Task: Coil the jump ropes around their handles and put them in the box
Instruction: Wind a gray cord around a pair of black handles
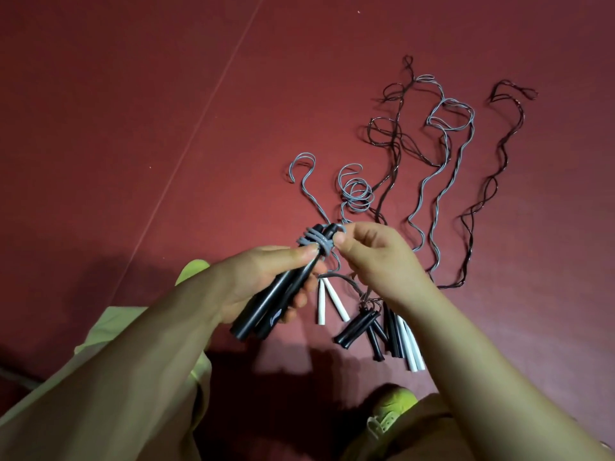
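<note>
The left hand [266,281] held a pair of black handles [266,311] side by side, its fingers curled round them and its thumb pressed near the top. A grey rope [314,242] was wound a few times round the top of those handles. The right hand [376,261] pinched that grey rope between thumb and finger, just beside the coils. The loose end of the rope ran away from the hands and lay in curls on the red floor [133,128].

Below the hands, more jump ropes lay on the floor. Two white handles [327,302] lay close together. Near them were short black handles [356,327], and beside those a bunch of black and white handles [404,341], partly hidden by the right arm. Dark ropes [392,134] and another grey rope [446,144] stretched out in wavy lines across the floor. A yellow-green shoe [392,410] showed at the bottom. I saw no box.
</note>
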A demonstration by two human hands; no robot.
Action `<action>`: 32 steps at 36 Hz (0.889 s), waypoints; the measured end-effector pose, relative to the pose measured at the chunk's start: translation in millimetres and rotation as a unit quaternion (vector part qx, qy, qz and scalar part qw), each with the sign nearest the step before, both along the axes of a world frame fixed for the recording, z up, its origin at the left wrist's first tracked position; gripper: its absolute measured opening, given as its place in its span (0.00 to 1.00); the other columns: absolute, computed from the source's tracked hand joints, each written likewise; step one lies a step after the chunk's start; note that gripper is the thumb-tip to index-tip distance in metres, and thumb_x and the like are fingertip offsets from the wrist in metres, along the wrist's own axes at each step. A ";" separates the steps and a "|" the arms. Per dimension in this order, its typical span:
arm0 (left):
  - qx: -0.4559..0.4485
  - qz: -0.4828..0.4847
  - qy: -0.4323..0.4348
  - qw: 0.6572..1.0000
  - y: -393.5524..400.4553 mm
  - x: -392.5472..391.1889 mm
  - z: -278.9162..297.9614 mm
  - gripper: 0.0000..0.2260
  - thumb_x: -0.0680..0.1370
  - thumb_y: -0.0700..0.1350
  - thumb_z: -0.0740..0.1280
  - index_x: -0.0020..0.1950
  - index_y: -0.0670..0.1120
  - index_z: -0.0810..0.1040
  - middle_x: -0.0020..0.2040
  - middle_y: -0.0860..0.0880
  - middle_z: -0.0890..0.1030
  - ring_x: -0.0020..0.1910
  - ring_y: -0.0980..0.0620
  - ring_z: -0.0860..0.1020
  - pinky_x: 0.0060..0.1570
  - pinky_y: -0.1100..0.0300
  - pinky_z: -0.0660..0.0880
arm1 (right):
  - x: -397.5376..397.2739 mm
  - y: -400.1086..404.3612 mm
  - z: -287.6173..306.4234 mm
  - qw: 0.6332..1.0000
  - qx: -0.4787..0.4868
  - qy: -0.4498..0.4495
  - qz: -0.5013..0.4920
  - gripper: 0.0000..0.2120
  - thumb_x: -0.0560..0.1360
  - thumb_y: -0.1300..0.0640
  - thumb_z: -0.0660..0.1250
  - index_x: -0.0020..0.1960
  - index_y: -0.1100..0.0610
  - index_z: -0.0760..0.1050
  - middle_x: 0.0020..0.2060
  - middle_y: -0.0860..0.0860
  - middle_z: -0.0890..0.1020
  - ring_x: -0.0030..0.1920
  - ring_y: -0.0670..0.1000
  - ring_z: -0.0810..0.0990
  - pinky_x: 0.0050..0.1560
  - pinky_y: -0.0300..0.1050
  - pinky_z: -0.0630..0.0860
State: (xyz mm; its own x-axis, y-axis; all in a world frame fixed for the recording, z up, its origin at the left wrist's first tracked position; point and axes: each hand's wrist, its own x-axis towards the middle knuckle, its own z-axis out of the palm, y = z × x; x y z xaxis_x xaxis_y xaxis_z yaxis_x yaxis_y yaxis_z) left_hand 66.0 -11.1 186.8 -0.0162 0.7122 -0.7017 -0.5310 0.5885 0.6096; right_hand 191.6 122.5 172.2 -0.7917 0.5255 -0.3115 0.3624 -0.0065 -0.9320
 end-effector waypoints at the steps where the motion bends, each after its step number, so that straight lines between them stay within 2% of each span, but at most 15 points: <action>1: -0.016 -0.015 -0.019 1.000 0.3 0.0 0.1 0.23 0.65 0.59 0.65 0.49 0.42 0.78 0.33 0.48 0.76 0.27 0.52 0.74 0.28 0.60 0.71 | 0.4 1.0 -0.3 1.000 0.002 0.001 -0.013 0.10 0.80 0.59 0.63 0.41 0.55 0.76 0.21 0.40 0.66 0.22 0.40 0.63 0.25 0.29 0.61; 3: -0.029 -0.036 -0.042 0.998 1.0 0.6 -0.6 0.26 0.66 0.63 0.61 0.48 0.42 0.78 0.31 0.49 0.74 0.25 0.53 0.72 0.26 0.62 0.70 | 0.5 2.4 -0.2 0.999 0.006 0.003 -0.041 0.10 0.80 0.60 0.63 0.40 0.57 0.75 0.21 0.40 0.67 0.23 0.39 0.64 0.26 0.29 0.62; 6: -0.023 -0.013 -0.032 0.999 4.1 1.8 -1.1 0.27 0.66 0.67 0.59 0.45 0.43 0.77 0.29 0.51 0.70 0.21 0.55 0.67 0.23 0.65 0.67 | 0.5 2.6 -3.0 0.997 0.005 -0.009 -0.073 0.13 0.79 0.57 0.64 0.36 0.56 0.73 0.23 0.41 0.67 0.23 0.40 0.62 0.26 0.29 0.61; 8: -0.027 0.005 0.006 1.000 6.0 3.0 -3.1 0.28 0.64 0.68 0.59 0.45 0.44 0.76 0.28 0.51 0.69 0.21 0.56 0.65 0.22 0.65 0.65 | -0.6 -0.5 -5.7 0.996 0.019 -0.030 -0.083 0.15 0.79 0.53 0.65 0.37 0.60 0.73 0.26 0.45 0.67 0.24 0.40 0.62 0.27 0.31 0.61; 11: -0.043 0.012 0.076 0.996 7.1 5.2 -5.9 0.28 0.66 0.68 0.59 0.44 0.44 0.76 0.27 0.52 0.69 0.21 0.55 0.63 0.24 0.64 0.63 | -3.0 -7.0 -11.4 0.992 0.076 -0.064 -0.083 0.20 0.79 0.50 0.64 0.41 0.68 0.72 0.29 0.51 0.69 0.28 0.45 0.64 0.31 0.41 0.62; 13: -0.048 0.014 0.125 0.991 7.9 6.8 -7.8 0.24 0.72 0.66 0.59 0.44 0.44 0.76 0.26 0.52 0.70 0.21 0.55 0.63 0.24 0.64 0.62 | -3.8 -11.4 -12.0 0.988 0.108 -0.078 -0.083 0.21 0.80 0.49 0.63 0.38 0.67 0.70 0.29 0.52 0.68 0.29 0.46 0.63 0.30 0.42 0.61; 15: -0.051 0.016 0.191 0.980 9.2 7.2 -8.9 0.21 0.77 0.61 0.58 0.43 0.44 0.75 0.26 0.51 0.70 0.21 0.55 0.63 0.23 0.66 0.62 | -4.3 -13.9 -11.6 0.987 0.118 -0.078 -0.081 0.22 0.80 0.49 0.61 0.33 0.60 0.68 0.26 0.48 0.67 0.26 0.45 0.61 0.28 0.40 0.59; 17: -0.049 0.003 0.279 0.959 9.3 6.4 -12.9 0.21 0.77 0.61 0.59 0.42 0.43 0.74 0.28 0.49 0.70 0.21 0.54 0.65 0.25 0.64 0.64 | -5.1 -15.6 -10.4 0.989 0.091 -0.078 -0.082 0.22 0.82 0.48 0.58 0.31 0.55 0.66 0.22 0.44 0.69 0.22 0.43 0.63 0.26 0.37 0.60; 18: -0.048 -0.012 0.340 0.939 8.6 5.0 -15.7 0.24 0.75 0.64 0.60 0.41 0.42 0.74 0.30 0.47 0.71 0.24 0.51 0.68 0.28 0.61 0.67 | -5.8 -16.1 -9.3 0.991 0.069 -0.079 -0.078 0.23 0.82 0.47 0.56 0.31 0.56 0.68 0.22 0.45 0.72 0.21 0.42 0.65 0.26 0.36 0.61; 20: -0.064 -0.056 0.466 0.881 6.1 1.6 -19.4 0.25 0.73 0.66 0.60 0.41 0.42 0.73 0.33 0.45 0.74 0.34 0.45 0.73 0.36 0.54 0.69 | -6.9 -16.9 -5.9 0.994 0.023 -0.088 -0.064 0.25 0.82 0.43 0.53 0.36 0.59 0.73 0.27 0.49 0.77 0.22 0.44 0.70 0.27 0.37 0.65; 22: -0.078 -0.092 0.547 0.828 3.1 0.9 -18.7 0.23 0.75 0.64 0.59 0.39 0.44 0.70 0.33 0.47 0.74 0.39 0.43 0.74 0.36 0.54 0.66 | -7.3 -17.0 -1.4 0.993 -0.023 -0.099 -0.054 0.25 0.80 0.40 0.55 0.41 0.60 0.76 0.31 0.52 0.80 0.24 0.47 0.73 0.27 0.38 0.67; 26: -0.072 -0.143 0.610 0.776 -0.8 3.8 -18.6 0.21 0.73 0.66 0.58 0.40 0.48 0.68 0.36 0.50 0.75 0.43 0.43 0.75 0.40 0.53 0.69 | -7.0 -16.6 1.0 0.990 -0.051 -0.127 -0.045 0.25 0.75 0.39 0.64 0.42 0.63 0.79 0.29 0.52 0.78 0.23 0.46 0.71 0.25 0.37 0.66; 29: -0.053 -0.169 0.625 0.760 -1.7 3.8 -19.3 0.21 0.73 0.66 0.57 0.40 0.48 0.66 0.35 0.50 0.74 0.43 0.43 0.75 0.39 0.53 0.68 | -6.0 -15.7 0.9 0.988 -0.065 -0.128 -0.049 0.24 0.75 0.43 0.66 0.44 0.66 0.79 0.28 0.54 0.78 0.22 0.47 0.70 0.24 0.37 0.64; 32: -0.067 -0.190 0.624 0.755 0.5 5.0 -13.7 0.20 0.74 0.65 0.60 0.44 0.48 0.69 0.37 0.51 0.74 0.41 0.45 0.75 0.35 0.54 0.64 | -5.4 -15.3 1.3 0.989 -0.067 -0.121 -0.053 0.22 0.76 0.46 0.67 0.44 0.67 0.79 0.28 0.55 0.78 0.21 0.47 0.71 0.24 0.38 0.63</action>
State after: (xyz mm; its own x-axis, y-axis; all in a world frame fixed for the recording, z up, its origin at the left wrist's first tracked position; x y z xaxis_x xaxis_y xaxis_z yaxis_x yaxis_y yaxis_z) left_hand 71.1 -10.6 173.1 -0.5370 0.7555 -0.3753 0.6307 0.6550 0.4161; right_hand 186.2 107.1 173.5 -0.6282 0.5432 -0.5571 0.5651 -0.1736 -0.8065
